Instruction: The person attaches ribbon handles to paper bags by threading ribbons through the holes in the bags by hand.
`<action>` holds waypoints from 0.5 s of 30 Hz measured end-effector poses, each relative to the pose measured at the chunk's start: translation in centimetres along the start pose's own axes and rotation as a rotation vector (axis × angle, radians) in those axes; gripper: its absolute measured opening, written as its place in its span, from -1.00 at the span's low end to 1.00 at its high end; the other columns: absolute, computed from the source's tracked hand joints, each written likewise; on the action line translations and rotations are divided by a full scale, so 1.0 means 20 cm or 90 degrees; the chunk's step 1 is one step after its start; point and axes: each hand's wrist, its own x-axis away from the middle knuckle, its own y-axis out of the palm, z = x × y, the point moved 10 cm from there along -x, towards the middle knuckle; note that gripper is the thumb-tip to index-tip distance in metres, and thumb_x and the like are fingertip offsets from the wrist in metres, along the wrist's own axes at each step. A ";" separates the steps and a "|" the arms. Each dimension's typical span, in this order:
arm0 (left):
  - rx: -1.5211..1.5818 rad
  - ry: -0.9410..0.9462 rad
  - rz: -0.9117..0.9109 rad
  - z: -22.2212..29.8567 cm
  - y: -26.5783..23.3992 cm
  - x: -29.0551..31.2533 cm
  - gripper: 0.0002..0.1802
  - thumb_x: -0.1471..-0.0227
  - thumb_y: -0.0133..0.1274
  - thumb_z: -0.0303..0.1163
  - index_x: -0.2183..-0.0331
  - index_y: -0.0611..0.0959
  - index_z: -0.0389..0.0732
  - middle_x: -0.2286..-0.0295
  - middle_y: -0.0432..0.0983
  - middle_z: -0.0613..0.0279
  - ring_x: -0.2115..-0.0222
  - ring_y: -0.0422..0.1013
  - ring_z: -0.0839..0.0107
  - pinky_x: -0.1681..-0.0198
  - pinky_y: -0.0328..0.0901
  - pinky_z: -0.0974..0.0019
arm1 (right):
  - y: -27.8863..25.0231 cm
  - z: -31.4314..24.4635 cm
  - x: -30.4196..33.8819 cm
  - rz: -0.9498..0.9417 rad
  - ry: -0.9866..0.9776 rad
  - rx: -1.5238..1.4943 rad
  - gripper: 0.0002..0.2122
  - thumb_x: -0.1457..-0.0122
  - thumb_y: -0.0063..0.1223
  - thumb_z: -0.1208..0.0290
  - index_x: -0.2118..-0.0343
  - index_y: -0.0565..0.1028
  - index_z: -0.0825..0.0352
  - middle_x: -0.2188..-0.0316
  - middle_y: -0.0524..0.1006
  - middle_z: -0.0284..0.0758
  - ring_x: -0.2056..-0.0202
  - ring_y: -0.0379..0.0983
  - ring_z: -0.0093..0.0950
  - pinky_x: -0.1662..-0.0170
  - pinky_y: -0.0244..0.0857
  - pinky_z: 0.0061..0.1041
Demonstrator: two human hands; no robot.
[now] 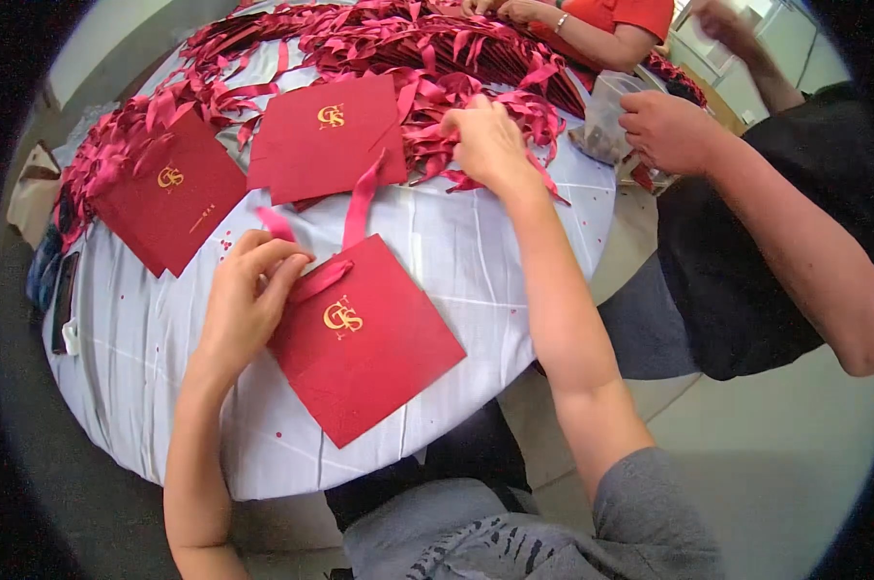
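Observation:
A flat red paper bag (369, 348) with a gold emblem lies on the white-covered round table (147, 387) in front of me. My left hand (248, 300) pinches the pink ribbon handle (360, 208) at the bag's top left corner. My right hand (490, 145) reaches farther back and rests on a heap of red ribbons and bags (476, 106), fingers curled into them. Two more flat red bags lie beyond, one at the left (171, 203), one in the middle (326, 140).
A long stack of red bags with ribbons (360, 39) curves along the table's far edge. A person in black (746, 251) stands at the right, a hand near a clear plastic container (606, 116). Another person in orange (611, 24) sits across. Dark items lie at the table's left edge (60, 300).

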 end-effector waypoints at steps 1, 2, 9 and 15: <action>0.001 -0.017 -0.001 -0.01 -0.01 0.00 -0.86 0.03 0.05 -0.40 0.40 0.62 -0.25 0.43 0.35 0.19 0.48 0.29 0.40 0.43 0.20 0.38 | 0.02 0.02 -0.01 -0.014 0.021 -0.009 -0.85 0.13 0.05 0.53 0.46 0.57 0.16 0.32 0.42 -0.20 0.20 0.34 -0.18 0.12 0.28 -0.26; 0.006 -0.009 -0.004 0.01 -0.01 0.00 -0.86 0.03 0.05 -0.40 0.40 0.62 -0.25 0.43 0.35 0.19 0.48 0.29 0.40 0.43 0.20 0.38 | 0.01 0.02 -0.01 0.001 0.018 -0.009 -0.87 0.15 0.09 0.50 0.48 0.57 0.16 0.33 0.42 -0.20 0.21 0.34 -0.19 0.13 0.28 -0.27; -0.200 0.086 0.119 0.13 -0.08 0.05 -0.87 0.23 0.17 -0.46 0.49 0.62 -0.27 0.40 0.29 0.11 0.31 0.25 0.21 0.22 0.16 0.25 | -0.13 -0.05 0.00 0.086 -0.018 -0.030 -0.89 0.20 0.21 0.28 0.58 0.58 0.14 0.42 0.46 -0.29 0.26 0.36 -0.27 0.22 0.27 -0.27; -0.164 0.097 0.062 0.17 0.02 0.05 -0.84 0.25 0.17 -0.46 0.50 0.57 -0.31 0.47 0.30 0.14 0.39 0.23 0.22 0.26 0.14 0.21 | -0.16 -0.06 0.00 0.063 0.024 -0.053 -0.77 0.29 0.30 0.18 0.66 0.55 0.23 0.48 0.48 -0.33 0.26 0.34 -0.31 0.19 0.15 -0.28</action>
